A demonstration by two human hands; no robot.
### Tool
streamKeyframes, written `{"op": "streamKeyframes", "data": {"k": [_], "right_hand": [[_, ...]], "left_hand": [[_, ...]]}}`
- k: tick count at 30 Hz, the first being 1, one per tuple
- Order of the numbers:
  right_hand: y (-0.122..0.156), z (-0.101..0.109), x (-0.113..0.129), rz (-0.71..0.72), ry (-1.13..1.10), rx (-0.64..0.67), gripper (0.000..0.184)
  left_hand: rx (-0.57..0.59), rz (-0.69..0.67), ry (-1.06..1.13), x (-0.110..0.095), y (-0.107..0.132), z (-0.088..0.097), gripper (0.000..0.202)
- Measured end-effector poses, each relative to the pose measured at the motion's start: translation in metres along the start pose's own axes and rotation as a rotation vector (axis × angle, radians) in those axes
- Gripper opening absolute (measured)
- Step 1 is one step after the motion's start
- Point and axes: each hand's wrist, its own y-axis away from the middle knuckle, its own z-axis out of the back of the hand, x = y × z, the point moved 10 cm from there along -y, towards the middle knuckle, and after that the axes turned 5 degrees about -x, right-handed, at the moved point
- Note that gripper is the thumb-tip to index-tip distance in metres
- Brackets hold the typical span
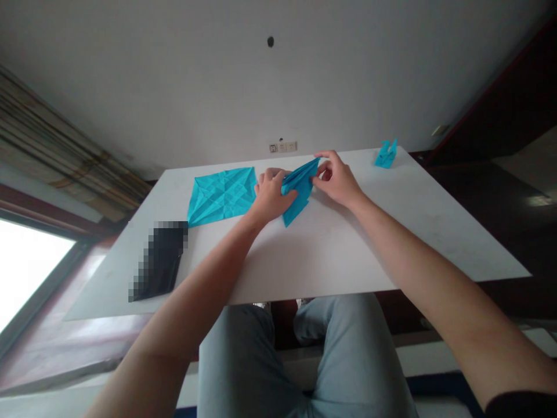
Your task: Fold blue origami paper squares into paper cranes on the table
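A folded piece of blue paper lies on the white table between my two hands. My left hand presses and grips its left side, fingers curled over the fold. On the upper right tip, my right hand pinches the paper between thumb and fingers. A creased, unfolded blue square sheet lies flat just left of my left hand.
A small finished blue origami figure stands near the table's far right corner. A dark blurred flat object lies at the near left of the table. A wall with sockets is behind; a window is at left.
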Motion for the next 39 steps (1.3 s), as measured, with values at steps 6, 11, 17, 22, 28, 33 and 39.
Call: {"op": "streamKeyframes", "data": {"k": [6,11,17,22,28,33,39], "right_hand": [[0.004,-0.007,0.012,0.044,-0.040,0.012,0.078],[0.005,-0.025,-0.003,0.023,-0.033,0.042,0.086],[0.003,-0.037,-0.016,0.012,0.022,0.144,0.041],[-0.002,-0.032,-0.042,-0.117,-0.109,0.109,0.048],[0.001,-0.044,-0.048,-0.212,-0.247,0.178,0.057],[-0.002,-0.025,-0.023,-0.081,-0.160,0.086,0.044],[0.011,-0.041,-0.002,-0.011,-0.137,0.228,0.049]], "left_hand": [[-0.025,-0.074,0.051,-0.006,0.002,0.000,0.039],[-0.079,-0.063,0.160,-0.008,-0.004,0.008,0.029],[-0.173,-0.013,0.425,-0.003,-0.008,0.016,0.028],[-0.184,0.043,0.515,0.007,-0.011,0.015,0.031],[-0.190,0.037,0.512,0.005,-0.010,0.016,0.038],[-0.182,-0.020,0.298,-0.012,-0.002,0.026,0.046],[-0.237,-0.116,0.058,-0.031,0.002,0.045,0.042]]}}
